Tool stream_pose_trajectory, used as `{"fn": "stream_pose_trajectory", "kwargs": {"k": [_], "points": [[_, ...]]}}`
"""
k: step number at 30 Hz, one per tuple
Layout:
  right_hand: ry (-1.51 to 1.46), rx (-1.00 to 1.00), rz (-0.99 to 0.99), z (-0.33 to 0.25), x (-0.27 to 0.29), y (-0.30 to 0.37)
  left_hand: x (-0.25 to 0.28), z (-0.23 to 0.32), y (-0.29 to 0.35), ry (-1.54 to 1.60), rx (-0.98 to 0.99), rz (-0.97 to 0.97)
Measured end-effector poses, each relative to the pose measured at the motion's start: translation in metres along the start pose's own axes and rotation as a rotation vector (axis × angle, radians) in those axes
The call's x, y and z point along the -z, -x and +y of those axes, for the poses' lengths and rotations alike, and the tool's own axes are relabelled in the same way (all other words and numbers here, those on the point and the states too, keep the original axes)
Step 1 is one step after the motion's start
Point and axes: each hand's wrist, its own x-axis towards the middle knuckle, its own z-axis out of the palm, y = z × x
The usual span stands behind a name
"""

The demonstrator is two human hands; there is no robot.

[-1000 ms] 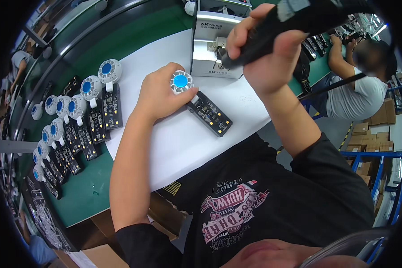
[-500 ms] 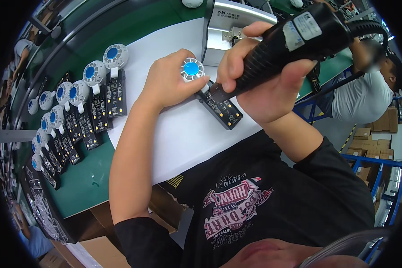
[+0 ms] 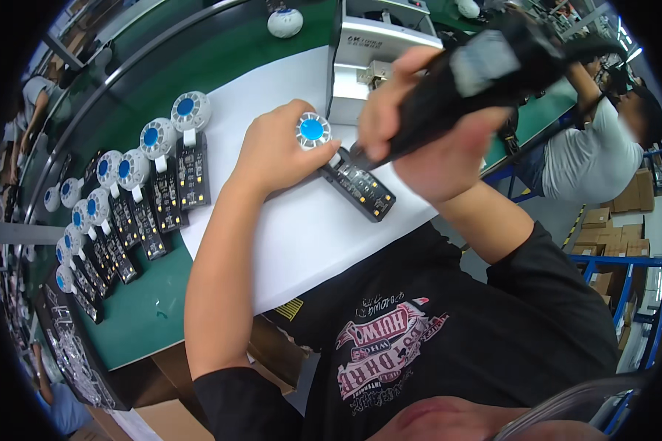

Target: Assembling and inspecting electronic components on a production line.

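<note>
My left hand (image 3: 276,154) presses down on a small assembly on the white mat (image 3: 301,228): a round white part with a blue centre (image 3: 312,130) joined to a black circuit board (image 3: 360,189). My right hand (image 3: 426,136) grips a black electric screwdriver (image 3: 485,70), tilted, with its tip down at the board's near end beside the round part.
A curved row of several finished assemblies (image 3: 151,173), white discs on black boards, lies on the green bench (image 3: 140,316) at left. A grey metal fixture (image 3: 368,55) stands behind my hands. Another person in a grey shirt (image 3: 603,158) works at right; cardboard boxes (image 3: 618,220) beyond.
My right hand has brought the screwdriver down from above the fixture to the board's end. My left hand has stayed on the assembly.
</note>
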Motion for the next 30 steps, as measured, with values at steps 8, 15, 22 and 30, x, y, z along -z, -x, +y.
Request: {"fn": "stream_pose_trajectory", "kwargs": {"k": [8, 15, 22, 30], "points": [[0.308, 0.399, 0.261, -0.013, 0.040, -0.034, 0.008, 0.005, 0.003, -0.021, 0.044, -0.005], [0.156, 0.073, 0.269, -0.019, 0.022, -0.010, 0.008, -0.005, 0.004, -0.047, 0.109, 0.081], [0.035, -0.034, 0.210, -0.022, 0.014, 0.037, 0.008, -0.008, 0.000, -0.041, 0.110, 0.079], [0.059, -0.041, 0.231, -0.017, 0.016, 0.041, 0.008, -0.010, 0.000, -0.025, 0.116, 0.066]]}}
